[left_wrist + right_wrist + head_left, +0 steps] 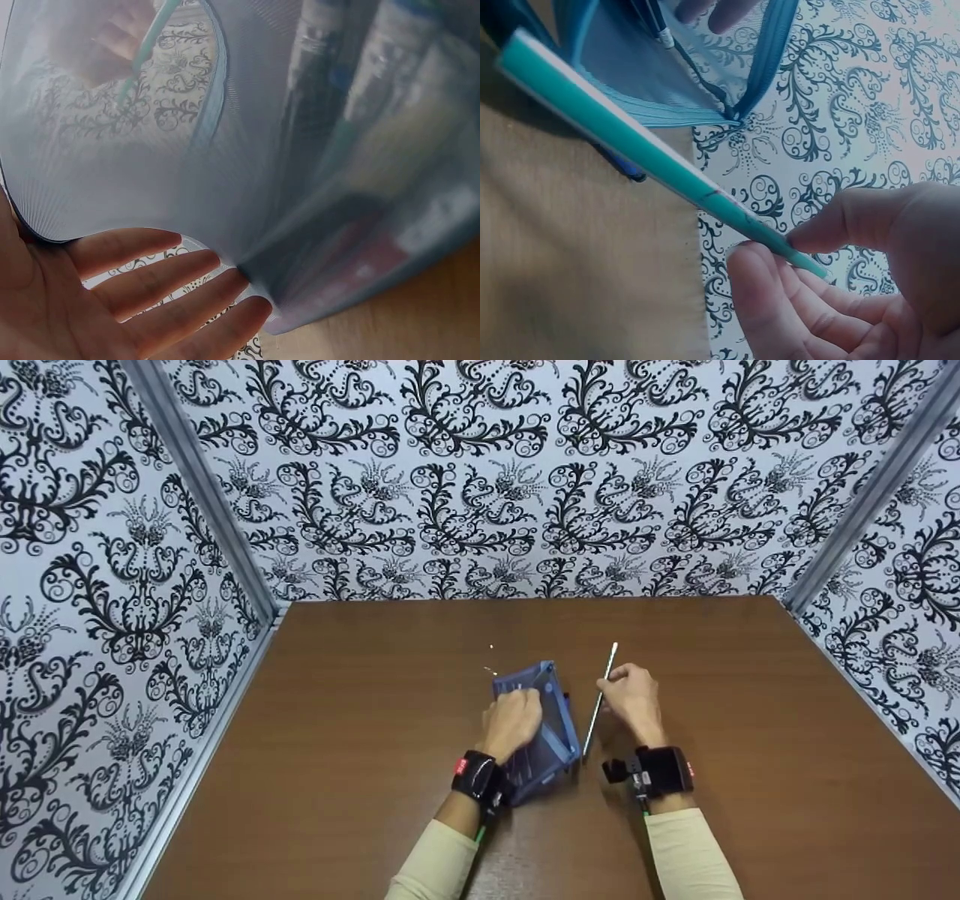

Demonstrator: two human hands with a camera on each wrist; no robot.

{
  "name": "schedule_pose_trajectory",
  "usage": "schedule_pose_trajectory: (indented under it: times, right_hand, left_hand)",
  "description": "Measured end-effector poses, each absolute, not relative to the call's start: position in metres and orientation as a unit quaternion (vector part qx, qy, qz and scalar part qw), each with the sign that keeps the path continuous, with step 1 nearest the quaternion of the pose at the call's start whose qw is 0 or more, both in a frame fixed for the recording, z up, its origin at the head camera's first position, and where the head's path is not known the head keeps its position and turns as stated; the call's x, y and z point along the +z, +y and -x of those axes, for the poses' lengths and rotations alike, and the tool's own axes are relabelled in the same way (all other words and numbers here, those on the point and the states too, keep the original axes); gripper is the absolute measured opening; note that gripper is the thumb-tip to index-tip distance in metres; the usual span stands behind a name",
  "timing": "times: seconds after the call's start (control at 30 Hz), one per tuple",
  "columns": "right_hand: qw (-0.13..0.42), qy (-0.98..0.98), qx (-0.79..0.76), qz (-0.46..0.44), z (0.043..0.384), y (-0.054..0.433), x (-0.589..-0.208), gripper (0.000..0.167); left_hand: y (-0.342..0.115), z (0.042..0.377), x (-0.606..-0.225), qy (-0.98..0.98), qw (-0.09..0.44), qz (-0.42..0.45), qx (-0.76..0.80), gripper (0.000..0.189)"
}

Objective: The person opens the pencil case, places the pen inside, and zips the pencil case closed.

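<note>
My left hand [514, 721] grips a see-through blue zip pouch [559, 742] by its edge, holding it tilted over the table. The pouch's zipper edges [660, 116] stand apart, its mouth turned towards my right hand. Through the plastic in the left wrist view, several long items [375, 97] show blurred, dark and whitish. My right hand [634, 701] pinches a long, thin, straight teal-and-white stick [645, 154] between thumb and fingers. It slants beside the pouch's right side, with its lower end close to the pouch's corner.
The brown table [360, 720] lies under both hands. Small white specks [491, 670] show beyond the pouch. Patterned black-and-white walls [480, 487] stand behind and at both sides, with grey metal posts [217, 502] at the corners.
</note>
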State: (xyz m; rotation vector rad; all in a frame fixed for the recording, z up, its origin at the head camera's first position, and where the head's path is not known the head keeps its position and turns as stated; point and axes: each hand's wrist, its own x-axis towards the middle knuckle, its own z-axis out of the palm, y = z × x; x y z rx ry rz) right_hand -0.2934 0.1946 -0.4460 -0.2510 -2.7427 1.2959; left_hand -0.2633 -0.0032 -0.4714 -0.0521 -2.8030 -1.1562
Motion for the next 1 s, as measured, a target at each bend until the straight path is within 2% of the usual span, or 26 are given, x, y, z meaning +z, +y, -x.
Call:
schedule_pose_trajectory:
  times: [0.23, 0.37, 1.0]
  right_hand:
    - [0.125, -0.884, 0.446, 0.071, 0.2913, 0.1929, -0.4422, 0.027]
    - [0.145, -0.884, 0.438, 0.071, 0.2911, 0.1923, -0.442, 0.027]
    - [0.133, -0.862, 0.485, 0.064, 0.2909, 0.1929, -0.442, 0.027]
  left_hand:
    - [-0.0028, 0.2628, -0.47, -0.929, 0.063, 0.017, -0.364, 0.049]
    - [-0.0026, 0.2633, -0.471, -0.928, 0.061, 0.02, -0.366, 0.049]
    - [-0.0028, 0.2635, -0.4723, -0.927, 0.057, 0.023, -0.37, 0.049]
